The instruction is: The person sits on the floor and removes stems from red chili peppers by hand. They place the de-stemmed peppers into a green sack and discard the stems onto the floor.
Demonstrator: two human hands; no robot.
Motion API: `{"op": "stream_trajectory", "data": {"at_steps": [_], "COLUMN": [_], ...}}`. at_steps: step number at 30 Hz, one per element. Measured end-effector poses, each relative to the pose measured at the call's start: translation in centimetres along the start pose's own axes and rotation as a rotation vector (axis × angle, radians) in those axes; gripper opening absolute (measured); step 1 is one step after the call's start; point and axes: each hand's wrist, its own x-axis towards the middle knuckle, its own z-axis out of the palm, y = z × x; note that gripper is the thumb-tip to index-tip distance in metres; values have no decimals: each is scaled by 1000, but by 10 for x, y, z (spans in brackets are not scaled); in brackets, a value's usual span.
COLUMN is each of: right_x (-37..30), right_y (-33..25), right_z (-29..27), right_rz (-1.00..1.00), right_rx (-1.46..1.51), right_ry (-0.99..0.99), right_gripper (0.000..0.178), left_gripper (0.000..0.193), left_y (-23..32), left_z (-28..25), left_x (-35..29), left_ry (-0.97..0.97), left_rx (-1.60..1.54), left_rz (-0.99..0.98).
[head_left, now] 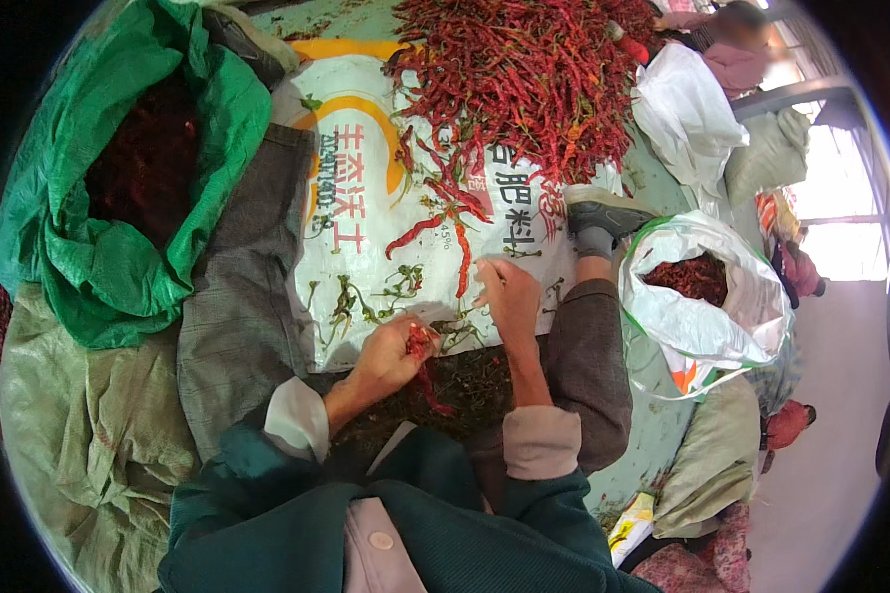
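Observation:
My left hand (pixel 386 354) is closed around several red chili peppers (pixel 422 343), and one long pepper (pixel 431 391) hangs down below it. To the right, my right hand (pixel 511 295) is raised over the white printed sack (pixel 366 109), its thumb and fingers pinched together. Whether anything small sits in that pinch cannot be made out. Just beyond my hands, a few loose peppers (pixel 463 259) lie on the sack. Green stems (pixel 343 299) are scattered around them.
A big heap of red peppers (pixel 524 79) covers the sack's far end. At left stands an open green sack (pixel 232 128) of dark red peppers; at right, an open white sack (pixel 653 326) holds more. Full sacks (pixel 712 455) and other people (pixel 737 59) are along the right.

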Motion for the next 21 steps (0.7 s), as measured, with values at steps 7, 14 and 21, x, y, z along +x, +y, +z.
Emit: {"op": "stream_trajectory", "data": {"at_steps": [7, 14, 21], "right_x": [33, -41, -75], "right_y": [29, -9, -14], "right_z": [23, 19, 18], "right_rz": [12, 246, 50], "right_rx": [-384, 322, 256], "right_ry": [-15, -309, -310], "right_gripper": [30, 19, 14], "left_gripper": [18, 16, 17], "left_y": [-10, 2, 10], "left_z": [-3, -20, -16], "left_x": [11, 15, 12], "left_ry": [80, 174, 109], "left_rx": [-490, -909, -1026], "left_rz": [-291, -583, -676]}}
